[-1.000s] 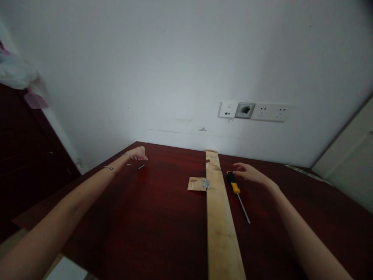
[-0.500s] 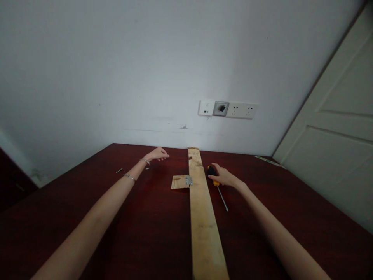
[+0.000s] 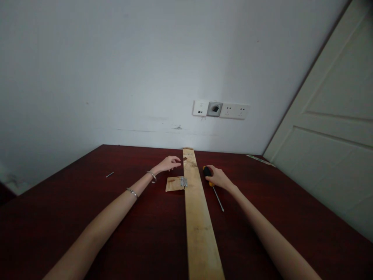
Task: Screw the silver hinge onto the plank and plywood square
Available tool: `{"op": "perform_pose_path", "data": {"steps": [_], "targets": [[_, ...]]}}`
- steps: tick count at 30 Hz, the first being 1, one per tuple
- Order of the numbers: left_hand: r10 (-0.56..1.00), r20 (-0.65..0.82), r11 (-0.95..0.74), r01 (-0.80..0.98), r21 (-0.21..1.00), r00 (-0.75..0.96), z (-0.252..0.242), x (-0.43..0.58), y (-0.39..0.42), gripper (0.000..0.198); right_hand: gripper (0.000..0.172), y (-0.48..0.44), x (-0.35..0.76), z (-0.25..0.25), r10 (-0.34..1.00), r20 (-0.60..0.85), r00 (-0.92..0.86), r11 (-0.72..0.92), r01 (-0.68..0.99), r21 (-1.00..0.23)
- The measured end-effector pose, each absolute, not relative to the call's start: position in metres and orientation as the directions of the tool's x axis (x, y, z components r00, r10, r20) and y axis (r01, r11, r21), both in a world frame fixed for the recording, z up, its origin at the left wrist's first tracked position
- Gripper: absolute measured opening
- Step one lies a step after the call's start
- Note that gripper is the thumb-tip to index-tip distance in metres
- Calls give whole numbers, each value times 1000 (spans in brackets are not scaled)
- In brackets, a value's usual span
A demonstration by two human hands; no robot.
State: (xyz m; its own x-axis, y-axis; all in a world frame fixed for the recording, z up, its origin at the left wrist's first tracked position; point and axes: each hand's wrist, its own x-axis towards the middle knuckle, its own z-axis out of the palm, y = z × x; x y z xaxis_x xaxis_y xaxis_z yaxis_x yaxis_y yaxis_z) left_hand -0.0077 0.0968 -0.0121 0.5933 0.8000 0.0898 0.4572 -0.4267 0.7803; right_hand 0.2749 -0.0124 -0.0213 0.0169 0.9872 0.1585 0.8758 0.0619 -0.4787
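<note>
A long pale wooden board [image 3: 201, 225] runs from the near edge of view up to the wall. A small metal hinge [image 3: 183, 181] joins its left side to a short wooden piece [image 3: 174, 184]. Just left of the board's far part is my left hand [image 3: 169, 163], fingers apart, with nothing visible in them. On the board's other side, my right hand [image 3: 218, 177] is closed around the black and yellow handle of a screwdriver [image 3: 218, 199]. Its metal shaft points toward me, low over the table.
The dark red table [image 3: 140, 241] meets a white wall with sockets [image 3: 233, 111]. A thin metal pin or screw [image 3: 110, 174] lies at the left. A flat printed strip [image 3: 260, 160] lies at the far right, near a white panelled door [image 3: 326, 140].
My left hand has moved right, closer to the board, and its fingers have spread. My right hand has closed more firmly around the screwdriver handle. The view has shifted slightly right.
</note>
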Motion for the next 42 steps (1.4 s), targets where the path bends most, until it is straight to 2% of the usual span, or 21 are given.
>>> {"op": "perform_pose_path", "data": {"steps": [6, 11, 14, 16, 20, 26, 42], "targets": [[779, 59, -392, 411, 823, 624, -8, -12, 95, 26, 55, -15, 280, -10, 974, 220, 48, 83, 830, -551], [749, 14, -390, 424, 818, 662, -12, -14, 94, 25, 59, -21, 276, 21, 950, 302, 76, 149, 741, -655], [752, -5, -383, 443, 811, 659, -12, -17, 93, 28, 72, -30, 260, 43, 861, 479, 171, 327, 537, -778], [759, -12, -371, 448, 813, 651, -12, -19, 93, 28, 81, -37, 245, 56, 807, 552, 209, 448, 391, -804], [784, -7, -331, 428, 841, 620, -20, -22, 96, 29, 81, -47, 216, 72, 759, 630, 164, 580, 267, -769], [833, 10, -265, 383, 885, 553, -34, -21, 103, 31, 73, -47, 192, 68, 652, 746, 134, 679, 334, -653], [839, 18, -258, 370, 892, 543, -38, -21, 101, 24, 73, -41, 185, 57, 669, 742, 46, 690, 332, -643]]}}
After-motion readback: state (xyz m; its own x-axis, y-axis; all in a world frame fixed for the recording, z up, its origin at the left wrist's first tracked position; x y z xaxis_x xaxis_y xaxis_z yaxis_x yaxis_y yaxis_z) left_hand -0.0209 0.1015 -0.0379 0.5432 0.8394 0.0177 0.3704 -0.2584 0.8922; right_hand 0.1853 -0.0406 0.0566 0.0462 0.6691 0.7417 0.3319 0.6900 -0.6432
